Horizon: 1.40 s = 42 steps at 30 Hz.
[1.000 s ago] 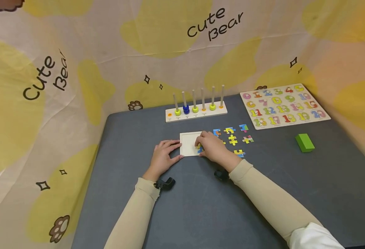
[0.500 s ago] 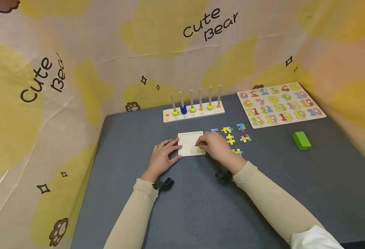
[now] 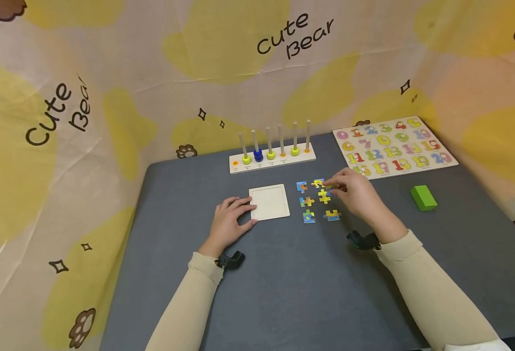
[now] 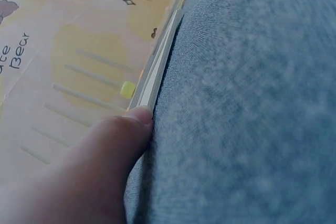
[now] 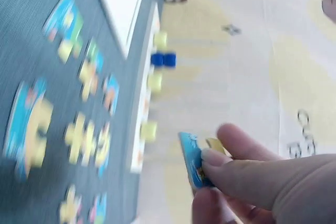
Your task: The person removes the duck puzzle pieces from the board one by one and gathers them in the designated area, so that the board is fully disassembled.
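A pale square puzzle tray point(image 3: 269, 202) lies flat on the dark table, its middle bare. My left hand point(image 3: 231, 222) rests at its left side, fingers on the edge and thumb against the near corner; in the left wrist view the thumb point(image 4: 121, 135) touches the tray's side. To the tray's right, my right hand point(image 3: 358, 195) hovers over loose jigsaw pieces. Between thumb and fingers it pinches a blue and yellow jigsaw piece point(image 5: 190, 156), held above the table. Below it lie several pieces, among them a yellow one point(image 3: 324, 196) and a blue and yellow one point(image 3: 332, 215).
Behind the tray stands a white peg board point(image 3: 272, 165) with upright rods and a few yellow and blue beads. A number puzzle board point(image 3: 395, 146) lies at the back right. A green block point(image 3: 424, 198) sits on the right. Printed cloth hangs behind the table.
My right hand has lifted the jigsaw piece off the tray and carried it right, over the loose pieces. The tray's right part now shows. My left hand has stayed at the tray.
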Tool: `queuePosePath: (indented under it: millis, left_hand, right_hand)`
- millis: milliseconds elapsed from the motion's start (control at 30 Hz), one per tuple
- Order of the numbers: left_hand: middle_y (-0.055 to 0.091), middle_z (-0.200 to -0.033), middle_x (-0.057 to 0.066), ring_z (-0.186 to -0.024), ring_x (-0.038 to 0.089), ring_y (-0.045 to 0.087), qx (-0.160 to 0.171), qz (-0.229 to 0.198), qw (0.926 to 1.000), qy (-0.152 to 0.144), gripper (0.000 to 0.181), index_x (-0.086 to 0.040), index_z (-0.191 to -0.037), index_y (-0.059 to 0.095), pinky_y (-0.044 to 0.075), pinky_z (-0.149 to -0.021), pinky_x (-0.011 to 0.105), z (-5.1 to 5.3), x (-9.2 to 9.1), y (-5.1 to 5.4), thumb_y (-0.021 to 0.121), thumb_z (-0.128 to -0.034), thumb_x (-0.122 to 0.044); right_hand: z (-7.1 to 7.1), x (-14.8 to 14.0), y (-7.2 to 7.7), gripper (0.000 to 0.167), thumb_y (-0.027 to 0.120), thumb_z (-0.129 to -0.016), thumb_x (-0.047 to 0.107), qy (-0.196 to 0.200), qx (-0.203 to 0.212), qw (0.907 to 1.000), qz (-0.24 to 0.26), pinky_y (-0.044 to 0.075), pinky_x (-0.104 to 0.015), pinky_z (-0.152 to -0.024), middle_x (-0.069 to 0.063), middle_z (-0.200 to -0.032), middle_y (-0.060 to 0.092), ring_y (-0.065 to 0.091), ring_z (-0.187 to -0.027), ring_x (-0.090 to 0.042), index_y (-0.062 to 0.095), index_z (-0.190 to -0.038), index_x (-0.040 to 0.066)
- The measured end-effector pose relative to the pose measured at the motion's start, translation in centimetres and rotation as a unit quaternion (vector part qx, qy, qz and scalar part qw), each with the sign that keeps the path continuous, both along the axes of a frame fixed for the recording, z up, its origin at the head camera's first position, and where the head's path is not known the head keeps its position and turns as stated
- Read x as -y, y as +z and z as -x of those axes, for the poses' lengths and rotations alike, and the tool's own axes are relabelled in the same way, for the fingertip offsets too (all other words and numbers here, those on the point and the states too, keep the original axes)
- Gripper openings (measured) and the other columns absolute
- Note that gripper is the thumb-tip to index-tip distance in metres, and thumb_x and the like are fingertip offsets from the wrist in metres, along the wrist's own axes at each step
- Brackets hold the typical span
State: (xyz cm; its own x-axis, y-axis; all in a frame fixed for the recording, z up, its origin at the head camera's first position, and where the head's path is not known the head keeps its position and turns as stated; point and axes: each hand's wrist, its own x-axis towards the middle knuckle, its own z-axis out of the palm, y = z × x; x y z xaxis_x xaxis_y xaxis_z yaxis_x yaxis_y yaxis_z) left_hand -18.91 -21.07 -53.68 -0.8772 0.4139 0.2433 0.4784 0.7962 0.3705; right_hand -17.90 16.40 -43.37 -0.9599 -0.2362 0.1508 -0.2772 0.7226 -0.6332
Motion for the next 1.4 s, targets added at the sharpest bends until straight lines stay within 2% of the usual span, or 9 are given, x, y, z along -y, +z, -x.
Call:
queuePosePath:
  millis: [100,200,300,433,567,700,900,1100,1400]
  left_hand:
    - [0.057,-0.152,-0.004,-0.141,0.029,0.043,0.002,0.000,1.0000,0.000,0.044,-0.024,-0.134,0.075,0.035,-0.105,0.054,0.1,-0.1,-0.1,0.080,-0.0941,-0.042]
    - [0.058,-0.152,-0.004,-0.142,0.028,0.043,-0.001,-0.002,1.0000,0.001,0.043,-0.024,-0.133,0.075,0.035,-0.105,0.054,0.2,0.0,-0.2,0.081,-0.0937,-0.042]
    - [0.058,-0.152,-0.004,-0.142,0.028,0.043,-0.006,0.001,1.0000,0.000,0.043,-0.024,-0.133,0.075,0.035,-0.105,0.053,0.3,0.0,-0.4,0.080,-0.0938,-0.042]
    - [0.057,-0.152,-0.004,-0.142,0.028,0.043,-0.008,0.003,1.0000,-0.001,0.043,-0.025,-0.134,0.075,0.035,-0.104,0.053,0.3,0.0,-0.4,0.080,-0.0943,-0.042]
    - [0.057,-0.152,-0.004,-0.142,0.028,0.043,-0.007,0.002,1.0000,-0.003,0.043,-0.024,-0.134,0.075,0.035,-0.105,0.054,0.3,0.0,-0.2,0.080,-0.0945,-0.042]
    - [0.057,-0.152,-0.003,-0.143,0.028,0.043,-0.003,0.001,1.0000,-0.004,0.044,-0.024,-0.135,0.074,0.035,-0.105,0.054,0.1,0.1,-0.1,0.079,-0.0947,-0.041]
    - [0.057,-0.152,-0.003,-0.143,0.029,0.043,-0.003,-0.003,1.0000,-0.008,0.044,-0.023,-0.135,0.074,0.034,-0.106,0.055,0.1,0.1,-0.1,0.079,-0.0948,-0.041]
    - [0.056,-0.153,-0.003,-0.143,0.028,0.042,-0.002,0.000,0.9999,-0.010,0.044,-0.024,-0.135,0.074,0.035,-0.105,0.054,0.3,0.0,-0.4,0.079,-0.0948,-0.041]
    - [0.058,-0.152,-0.003,-0.141,0.029,0.044,-0.012,-0.009,0.9998,-0.015,0.043,-0.023,-0.134,0.074,0.035,-0.105,0.055,0.4,0.1,-0.5,0.080,-0.0942,-0.040]
  right_hand:
    - [-0.3,-2.2,-0.5,0.024,0.069,-0.097,-0.007,-0.005,0.004,0.9999,-0.010,0.053,-0.047,-0.077,-0.016,-0.107,0.064,0.062,-0.093,-0.033,0.079,-0.117,0.001]
    - [-0.8,-3.8,-1.5,0.023,0.069,-0.098,-0.005,-0.027,0.006,0.9995,-0.014,0.054,-0.052,-0.081,-0.018,-0.109,0.069,0.065,-0.098,-0.037,0.080,-0.116,0.004]
    - [-1.3,-4.8,-2.6,0.023,0.071,-0.098,0.000,-0.052,0.032,0.9980,-0.019,0.054,-0.052,-0.082,-0.018,-0.113,0.074,0.068,-0.100,-0.037,0.079,-0.119,0.005]
    - [-1.8,-5.5,-3.9,0.027,0.075,-0.098,0.005,-0.065,0.080,0.9946,-0.015,0.054,-0.044,-0.075,-0.018,-0.108,0.075,0.069,-0.094,-0.033,0.073,-0.124,0.001]
    - [-1.9,-5.8,-4.8,0.023,0.076,-0.097,0.006,-0.067,0.099,0.9929,0.002,0.052,-0.036,-0.069,-0.015,-0.099,0.074,0.068,-0.085,-0.028,0.071,-0.118,-0.002]
    - [-1.7,-6.1,-5.6,0.020,0.077,-0.096,0.007,-0.068,0.092,0.9935,0.002,0.051,-0.035,-0.068,-0.012,-0.095,0.074,0.066,-0.080,-0.024,0.074,-0.114,-0.002]
    - [-1.4,-6.4,-6.5,0.026,0.077,-0.096,0.009,-0.065,0.081,0.9945,-0.012,0.050,-0.038,-0.073,-0.017,-0.102,0.071,0.064,-0.087,-0.029,0.076,-0.119,-0.004]
    - [-1.6,-6.5,-6.5,0.028,0.077,-0.097,0.008,-0.056,0.085,0.9946,-0.021,0.049,-0.038,-0.073,-0.018,-0.106,0.067,0.061,-0.088,-0.029,0.076,-0.122,-0.003]
    - [-1.3,-6.0,-6.3,0.034,0.081,-0.092,0.004,-0.069,0.055,0.9957,-0.026,0.046,-0.040,-0.072,-0.013,-0.093,0.060,0.057,-0.083,-0.028,0.072,-0.124,-0.004]
